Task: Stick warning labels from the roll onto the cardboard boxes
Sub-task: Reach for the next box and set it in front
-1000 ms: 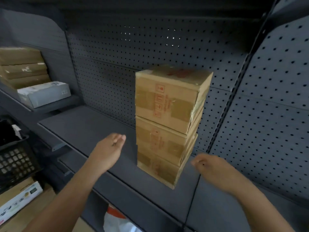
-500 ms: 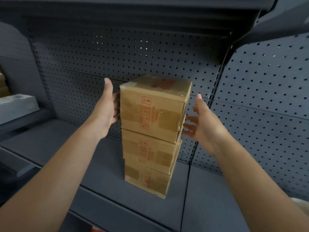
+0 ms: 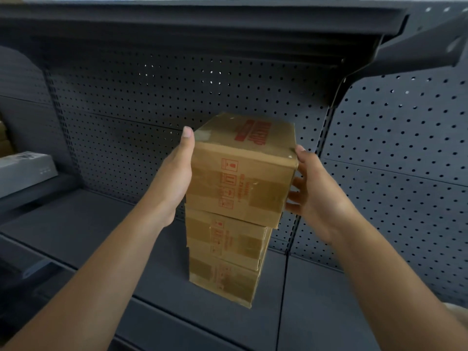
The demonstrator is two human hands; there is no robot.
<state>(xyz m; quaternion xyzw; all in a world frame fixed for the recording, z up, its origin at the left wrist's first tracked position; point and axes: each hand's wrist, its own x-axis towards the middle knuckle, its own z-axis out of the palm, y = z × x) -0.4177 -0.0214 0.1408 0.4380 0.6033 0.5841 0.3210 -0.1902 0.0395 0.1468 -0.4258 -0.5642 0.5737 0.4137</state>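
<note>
Three brown cardboard boxes with red printed marks stand stacked on a dark grey shelf. The top cardboard box sits slightly askew over the middle box, which rests on the bottom box. My left hand holds the top box by its left side, thumb up along the front edge. On the opposite side my right hand holds it, thumb at the upper corner and fingers spread on the side face. No label roll is in view.
A perforated grey back panel stands behind the stack, and an upper shelf hangs overhead. A grey box lies on the neighbouring shelf at the left. A vertical upright divides the two bays.
Both hands rose from below the shelf edge, reached either side of the top box, and now hold it. The view has moved closer and to the right.
</note>
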